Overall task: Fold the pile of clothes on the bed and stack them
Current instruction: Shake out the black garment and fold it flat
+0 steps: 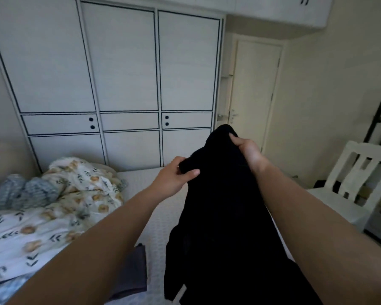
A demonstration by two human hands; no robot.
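Observation:
A black garment (224, 216) hangs in the air above the bed (158, 208), held up by both hands at its top edge. My left hand (174, 177) pinches one upper corner, thumb on the front of the cloth. My right hand (248, 150) grips the other top corner, a bit higher and farther away. The cloth drops down toward me and covers the bed's near right part. A dark grey folded piece (132, 274) lies on the bed under my left forearm, partly hidden by it.
A floral duvet (59, 205) and a blue-grey crumpled cloth (24, 192) are bunched on the bed's left side. A white wardrobe (119, 84) stands behind the bed. A white chair (361, 181) sits to the right, a door (253, 93) beyond it.

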